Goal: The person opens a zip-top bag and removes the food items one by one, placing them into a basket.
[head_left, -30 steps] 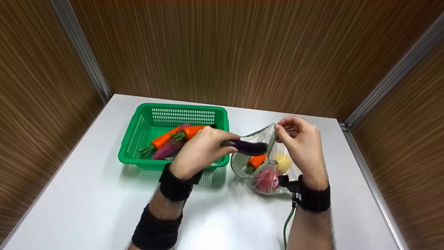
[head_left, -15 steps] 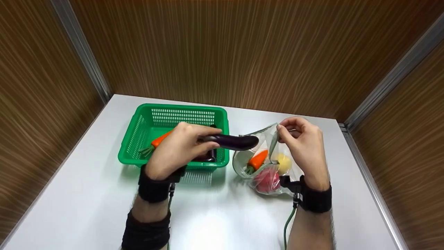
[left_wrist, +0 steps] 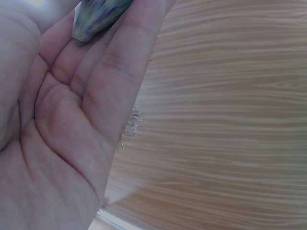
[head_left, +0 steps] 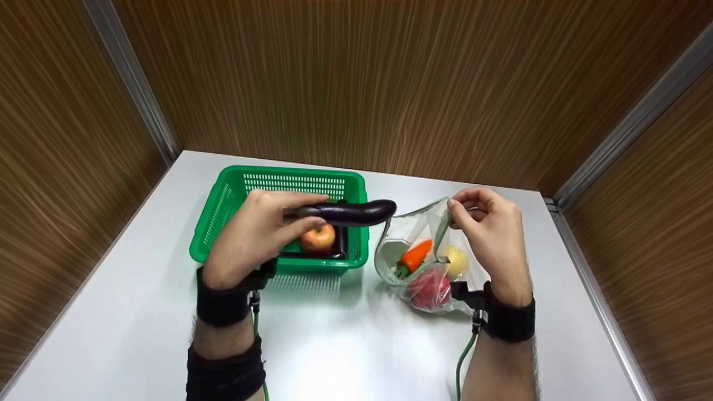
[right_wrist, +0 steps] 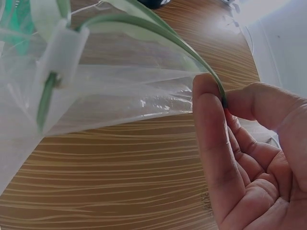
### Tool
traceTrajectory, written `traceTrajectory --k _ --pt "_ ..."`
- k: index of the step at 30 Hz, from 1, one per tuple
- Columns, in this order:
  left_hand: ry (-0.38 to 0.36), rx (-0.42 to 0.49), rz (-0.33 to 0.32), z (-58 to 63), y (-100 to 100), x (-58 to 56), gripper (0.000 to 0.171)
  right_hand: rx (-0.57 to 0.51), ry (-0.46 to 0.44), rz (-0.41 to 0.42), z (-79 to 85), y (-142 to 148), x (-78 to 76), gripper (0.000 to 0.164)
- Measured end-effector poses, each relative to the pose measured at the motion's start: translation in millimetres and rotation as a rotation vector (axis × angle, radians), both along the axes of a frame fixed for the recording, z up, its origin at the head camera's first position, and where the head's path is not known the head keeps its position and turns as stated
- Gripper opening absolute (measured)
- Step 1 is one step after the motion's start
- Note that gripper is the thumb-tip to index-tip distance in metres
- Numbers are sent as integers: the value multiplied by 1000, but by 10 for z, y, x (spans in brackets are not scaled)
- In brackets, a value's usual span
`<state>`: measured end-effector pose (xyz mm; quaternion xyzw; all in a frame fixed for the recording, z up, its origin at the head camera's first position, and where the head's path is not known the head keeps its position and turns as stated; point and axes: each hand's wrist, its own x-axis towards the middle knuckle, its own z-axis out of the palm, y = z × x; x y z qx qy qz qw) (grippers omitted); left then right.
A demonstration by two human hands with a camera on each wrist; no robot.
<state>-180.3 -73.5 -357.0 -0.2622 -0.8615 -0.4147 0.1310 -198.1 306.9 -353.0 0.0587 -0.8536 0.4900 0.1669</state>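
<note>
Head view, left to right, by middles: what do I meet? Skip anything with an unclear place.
Left hand → apple → carrot → yellow round thing → right hand.

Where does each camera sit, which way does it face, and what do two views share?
Head: worn on the head, facing forward and down at the long purple eggplant, green perforated plastic basket and clear green-edged plastic bag; left hand, right hand and forearms show.
Left wrist: worn there, facing the eggplant's green-streaked end and wood-grain panelling; palm and fingers show.
Right wrist: worn there, facing the bag's edge; pinching fingers show.
Head and right wrist share the bag.
</note>
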Motion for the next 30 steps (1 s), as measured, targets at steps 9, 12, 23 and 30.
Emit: traceTrajectory --k 9,12,23,30 --pt "-98 -41 83 -147 -89 -239 34 -4 7 1 0 10 -8 10" --pt "-124 -68 91 -202 -109 -316 34 -4 6 -3 -5 13 -7 10" --pt "-254 -162 87 -390 -135 -528 30 -2 7 -4 -5 9 -12 10" --pt "-381 -234 92 -489 -153 -615 30 3 1 -6 2 -2 -11 11"
